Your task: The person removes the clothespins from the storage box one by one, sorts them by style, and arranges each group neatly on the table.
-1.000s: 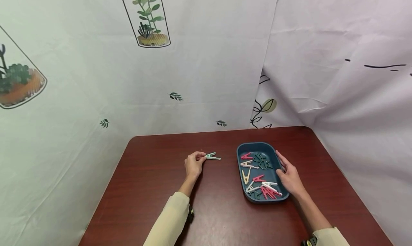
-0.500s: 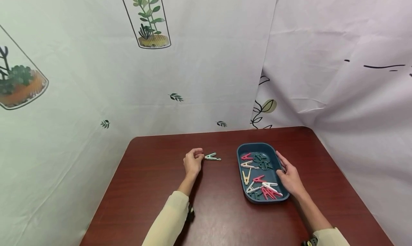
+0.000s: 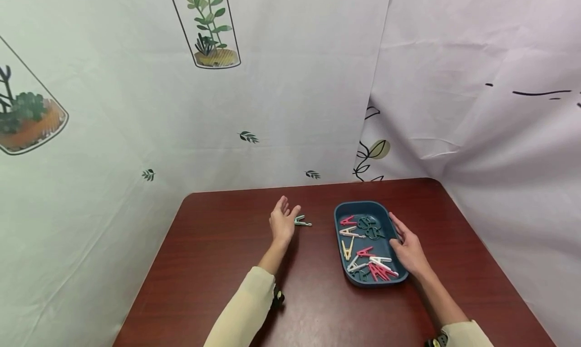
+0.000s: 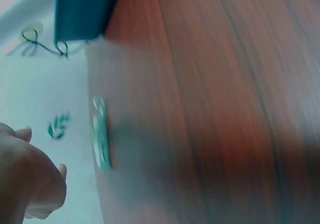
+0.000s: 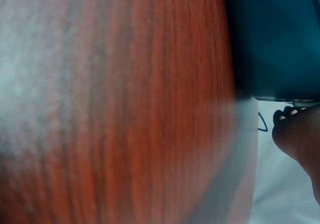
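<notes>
A mint-green clothespin [image 3: 301, 221] with a small hook at one end lies on the table; the left wrist view also has this clothespin [image 4: 101, 136]. My left hand [image 3: 282, 222] is just left of it, fingers loosely extended and holding nothing. In the head view that hand covers the pin's left end. My right hand [image 3: 408, 248] holds the right rim of a dark blue tray [image 3: 341, 246], thumb over the edge and fingers along the outside. Inside the tray are several pink, white and cream clothespins, such as a cream clothespin [image 3: 348, 248], and dark green clips [image 3: 373, 233].
The brown wooden table [image 3: 218, 246] has rounded far corners. Behind it hangs a white cloth backdrop [image 3: 290, 95] printed with plants and leaves. Bare tabletop lies between the left forearm and the tray.
My left hand has let go of the green clothespin, lifted and shifted right, its fingers spreading. The clothespin stays where it was. The right hand and the tray have not moved.
</notes>
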`<state>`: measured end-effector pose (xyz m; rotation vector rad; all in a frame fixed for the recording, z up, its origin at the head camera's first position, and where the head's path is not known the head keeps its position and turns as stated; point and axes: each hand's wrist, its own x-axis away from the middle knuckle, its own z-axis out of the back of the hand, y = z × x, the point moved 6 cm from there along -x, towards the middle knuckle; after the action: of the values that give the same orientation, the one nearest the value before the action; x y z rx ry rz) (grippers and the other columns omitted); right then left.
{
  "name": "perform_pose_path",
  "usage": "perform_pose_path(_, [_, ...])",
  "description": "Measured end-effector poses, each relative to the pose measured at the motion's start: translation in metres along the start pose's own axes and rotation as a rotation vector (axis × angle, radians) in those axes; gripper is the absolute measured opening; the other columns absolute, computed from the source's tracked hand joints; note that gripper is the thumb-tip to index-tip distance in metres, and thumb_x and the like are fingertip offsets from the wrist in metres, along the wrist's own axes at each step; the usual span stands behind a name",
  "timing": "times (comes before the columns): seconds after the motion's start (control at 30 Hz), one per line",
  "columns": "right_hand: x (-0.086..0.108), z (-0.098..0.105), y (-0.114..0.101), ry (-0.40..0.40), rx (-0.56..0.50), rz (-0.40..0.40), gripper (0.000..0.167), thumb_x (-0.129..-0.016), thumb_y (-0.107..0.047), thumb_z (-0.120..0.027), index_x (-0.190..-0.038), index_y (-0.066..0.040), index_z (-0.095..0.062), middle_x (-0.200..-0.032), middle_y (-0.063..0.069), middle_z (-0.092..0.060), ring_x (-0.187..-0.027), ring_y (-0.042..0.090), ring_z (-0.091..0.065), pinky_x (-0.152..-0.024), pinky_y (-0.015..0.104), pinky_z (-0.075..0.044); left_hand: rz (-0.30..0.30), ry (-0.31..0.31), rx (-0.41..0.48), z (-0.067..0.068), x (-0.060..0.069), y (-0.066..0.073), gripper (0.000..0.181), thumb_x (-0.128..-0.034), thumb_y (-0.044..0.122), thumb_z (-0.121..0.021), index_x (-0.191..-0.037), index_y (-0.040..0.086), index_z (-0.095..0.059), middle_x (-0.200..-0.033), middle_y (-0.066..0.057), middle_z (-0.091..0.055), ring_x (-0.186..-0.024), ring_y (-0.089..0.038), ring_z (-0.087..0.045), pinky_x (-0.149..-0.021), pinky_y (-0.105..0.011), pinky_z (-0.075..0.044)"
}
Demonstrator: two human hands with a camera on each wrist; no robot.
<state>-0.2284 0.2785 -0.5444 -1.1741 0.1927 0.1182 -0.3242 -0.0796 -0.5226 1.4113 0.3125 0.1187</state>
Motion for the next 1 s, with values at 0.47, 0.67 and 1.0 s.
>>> perform_pose_path(0.47, [0.001,0.002,0.0,0.005,0.001,-0.003,0.07,-0.101,0.014,-0.049,-0.167,-0.003,-0.03,-0.163,0.03,-0.039,-0.141,0.049,-0.049,-0.085,0.005,-0.044,0.043,-0.104,0.314,-0.065,0.05,0.037,0.069,-0.0972,0.004,-0.078,-0.156,-0.007,-0.044,-0.156,-0.024,-0.052,-0.147,-0.039,-0.047,-0.118,-0.047,-0.041])
perform_pose_path(0.67, [0.0,0.002,0.0,0.005,0.006,0.0,0.07,-0.101,0.014,-0.049,-0.166,-0.002,-0.03,-0.163,0.029,-0.039,-0.142,0.049,-0.047,-0.086,0.005,-0.043,0.068,-0.17,0.348,-0.087,0.071,0.045,0.068,-0.0979,0.005,-0.077,-0.157,-0.006,-0.045,-0.157,-0.022,-0.052,-0.147,-0.041,-0.046,-0.117,-0.047,-0.04])
perform_pose_path(1.0, [0.0,0.0,0.001,0.001,-0.019,0.012,0.071,-0.1,0.016,-0.048,-0.166,-0.002,-0.03,-0.163,0.03,-0.039,-0.142,0.049,-0.047,-0.086,0.005,-0.045,0.095,-0.223,0.346,-0.113,0.097,0.048,0.067,-0.0978,0.003,-0.077,-0.156,-0.006,-0.045,-0.157,-0.024,-0.051,-0.147,-0.04,-0.047,-0.116,-0.045,-0.042])
